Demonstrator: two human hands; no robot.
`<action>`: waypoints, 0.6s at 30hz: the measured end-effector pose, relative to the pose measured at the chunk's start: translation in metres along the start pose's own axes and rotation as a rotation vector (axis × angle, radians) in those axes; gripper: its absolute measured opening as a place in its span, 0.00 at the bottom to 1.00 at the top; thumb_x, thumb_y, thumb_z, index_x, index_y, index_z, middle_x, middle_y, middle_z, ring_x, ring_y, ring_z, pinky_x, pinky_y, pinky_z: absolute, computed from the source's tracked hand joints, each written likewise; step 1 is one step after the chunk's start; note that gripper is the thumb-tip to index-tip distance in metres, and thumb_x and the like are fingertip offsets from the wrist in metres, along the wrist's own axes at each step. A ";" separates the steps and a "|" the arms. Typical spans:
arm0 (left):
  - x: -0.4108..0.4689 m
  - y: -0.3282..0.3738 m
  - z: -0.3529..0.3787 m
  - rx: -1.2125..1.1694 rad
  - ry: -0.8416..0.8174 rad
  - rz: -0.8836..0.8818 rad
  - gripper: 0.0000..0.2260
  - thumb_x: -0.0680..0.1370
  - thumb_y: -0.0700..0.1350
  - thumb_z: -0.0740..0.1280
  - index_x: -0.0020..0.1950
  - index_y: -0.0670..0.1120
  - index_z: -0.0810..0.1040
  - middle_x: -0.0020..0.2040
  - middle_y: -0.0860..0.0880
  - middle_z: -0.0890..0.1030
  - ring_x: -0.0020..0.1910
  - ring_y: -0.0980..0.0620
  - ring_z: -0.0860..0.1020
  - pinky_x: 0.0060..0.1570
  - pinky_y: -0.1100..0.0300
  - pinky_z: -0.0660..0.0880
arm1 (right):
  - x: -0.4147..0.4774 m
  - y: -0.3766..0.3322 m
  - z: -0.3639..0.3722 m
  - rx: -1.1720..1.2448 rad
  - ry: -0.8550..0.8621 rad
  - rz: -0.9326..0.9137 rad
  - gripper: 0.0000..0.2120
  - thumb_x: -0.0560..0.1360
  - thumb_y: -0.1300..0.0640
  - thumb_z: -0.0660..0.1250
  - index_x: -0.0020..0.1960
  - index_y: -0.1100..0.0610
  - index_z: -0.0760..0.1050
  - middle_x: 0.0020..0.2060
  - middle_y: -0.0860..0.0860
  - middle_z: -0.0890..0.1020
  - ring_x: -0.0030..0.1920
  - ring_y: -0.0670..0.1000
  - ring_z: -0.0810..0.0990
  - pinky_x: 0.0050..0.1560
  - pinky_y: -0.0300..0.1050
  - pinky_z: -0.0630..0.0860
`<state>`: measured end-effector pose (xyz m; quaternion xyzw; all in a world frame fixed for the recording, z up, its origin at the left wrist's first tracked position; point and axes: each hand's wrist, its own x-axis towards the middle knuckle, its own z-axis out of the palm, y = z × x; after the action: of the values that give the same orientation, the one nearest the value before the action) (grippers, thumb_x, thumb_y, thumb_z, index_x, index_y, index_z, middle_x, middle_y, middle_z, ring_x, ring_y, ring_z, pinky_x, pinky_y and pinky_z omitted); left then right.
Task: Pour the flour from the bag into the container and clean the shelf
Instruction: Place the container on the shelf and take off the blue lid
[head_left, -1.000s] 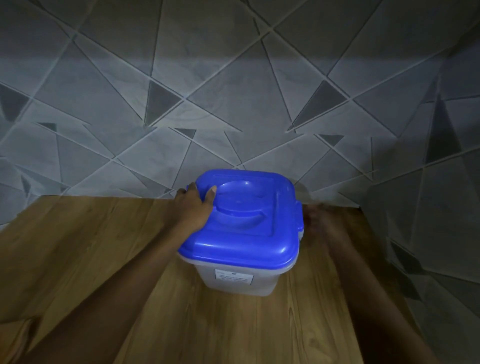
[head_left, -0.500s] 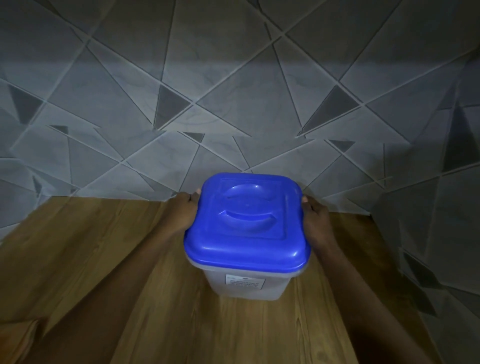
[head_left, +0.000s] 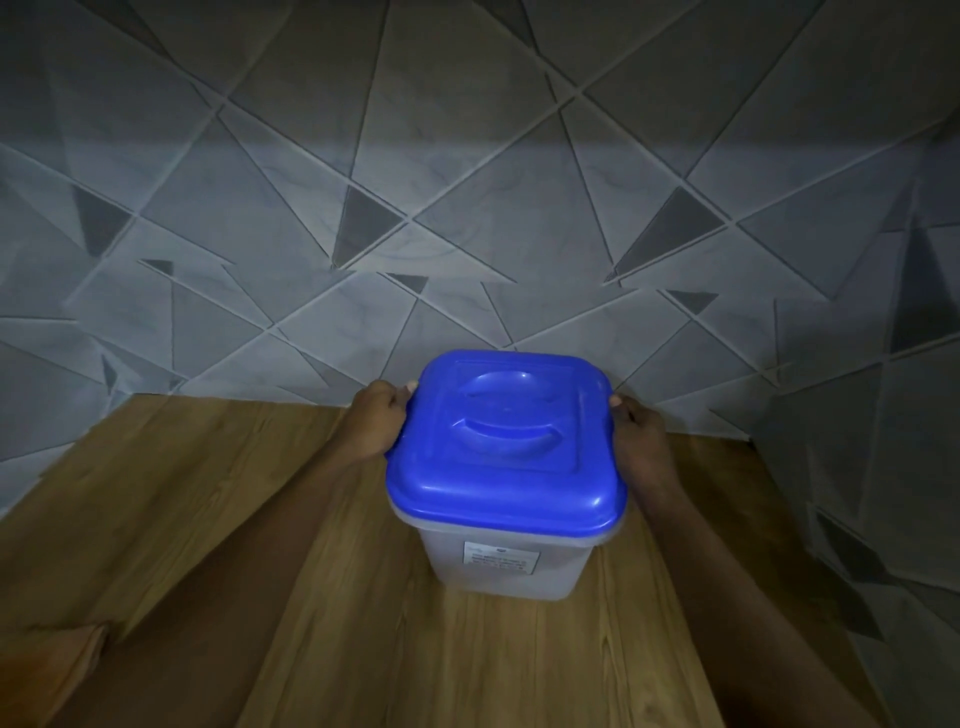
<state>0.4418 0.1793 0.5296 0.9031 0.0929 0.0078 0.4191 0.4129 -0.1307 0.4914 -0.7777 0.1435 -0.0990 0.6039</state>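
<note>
The container (head_left: 501, 564), a cloudy tub under a blue lid (head_left: 506, 441), sits between the two grips and appears to rest on the wooden shelf (head_left: 249, 571), with the tiled wall (head_left: 467, 208) just beyond them. The left grip (head_left: 376, 423) and right grip (head_left: 641, 441) each clasp the tub's sides just under the lid's rim, thumbs at the lid's edge. Both holds sit high, so a lift could pop the lid loose and let the tub tip or drop. The smooth plastic may also slide through the fingers. No flour bag is in view.
</note>
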 end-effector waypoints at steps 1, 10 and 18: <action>0.001 -0.004 0.000 -0.081 0.016 -0.027 0.23 0.84 0.52 0.60 0.37 0.38 0.77 0.36 0.38 0.81 0.38 0.44 0.82 0.38 0.58 0.70 | 0.000 0.002 -0.002 -0.003 0.014 0.001 0.17 0.85 0.51 0.57 0.57 0.59 0.81 0.52 0.55 0.85 0.52 0.55 0.82 0.53 0.47 0.75; -0.027 -0.031 0.014 -0.624 -0.127 -0.292 0.14 0.84 0.39 0.54 0.42 0.48 0.73 0.37 0.52 0.79 0.39 0.51 0.77 0.42 0.57 0.74 | -0.007 -0.003 -0.006 -0.161 0.017 -0.009 0.19 0.83 0.56 0.57 0.33 0.56 0.71 0.33 0.55 0.79 0.37 0.53 0.76 0.39 0.46 0.69; -0.039 -0.022 0.005 -0.930 -0.122 -0.189 0.22 0.83 0.60 0.58 0.60 0.46 0.82 0.53 0.45 0.86 0.52 0.47 0.85 0.49 0.52 0.82 | -0.017 -0.002 0.008 -0.114 0.088 -0.021 0.19 0.80 0.53 0.60 0.31 0.54 0.70 0.31 0.51 0.76 0.35 0.50 0.72 0.40 0.46 0.68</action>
<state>0.4000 0.1825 0.5116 0.6063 0.1366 -0.0425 0.7823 0.3996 -0.1170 0.4912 -0.8073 0.1669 -0.1312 0.5507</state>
